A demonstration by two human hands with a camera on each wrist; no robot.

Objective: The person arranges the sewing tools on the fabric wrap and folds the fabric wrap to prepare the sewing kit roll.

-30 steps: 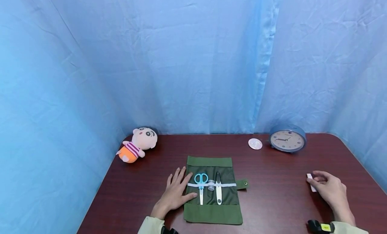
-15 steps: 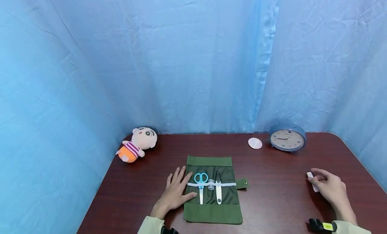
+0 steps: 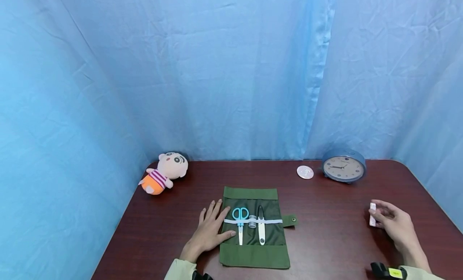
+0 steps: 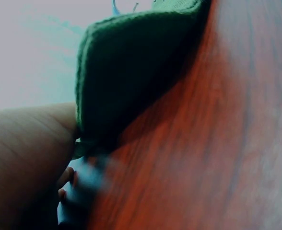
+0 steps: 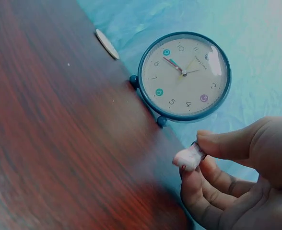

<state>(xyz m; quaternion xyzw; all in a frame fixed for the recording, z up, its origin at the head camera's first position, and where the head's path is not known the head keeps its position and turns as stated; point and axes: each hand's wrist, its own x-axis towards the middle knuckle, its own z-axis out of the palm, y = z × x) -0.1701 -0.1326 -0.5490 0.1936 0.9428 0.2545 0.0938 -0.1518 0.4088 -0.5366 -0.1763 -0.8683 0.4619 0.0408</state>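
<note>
My left hand [image 3: 208, 232] lies with fingers spread on the left edge of an unrolled green fabric pouch [image 3: 253, 256], its thumb over the cloth. A white elastic band across the pouch holds blue-handled scissors [image 3: 240, 213], a small grey spool-like cylinder [image 3: 252, 221] and a white tool with a dark looped top [image 3: 262, 233]. Farther right, my right hand [image 3: 396, 225] pinches a small pinkish-white oblong piece [image 3: 373, 215] between thumb and fingers. In the right wrist view this piece [image 5: 188, 158] appears above the tabletop; its exact kind is unclear. The left wrist view shows the pouch's edge [image 4: 126, 72] close up.
A blue round alarm clock [image 3: 343, 165] stands at the back right, with a pale round disc [image 3: 305, 172] lying beside it. At the back left sits a plush doll [image 3: 162, 174]. Blue curtains [image 3: 231, 79] enclose the dark wooden table [image 3: 325, 239].
My right hand has shifted slightly away from me and to the right. The pinkish-white piece has turned more upright in its pinch. My left hand and the pouch stay put.
</note>
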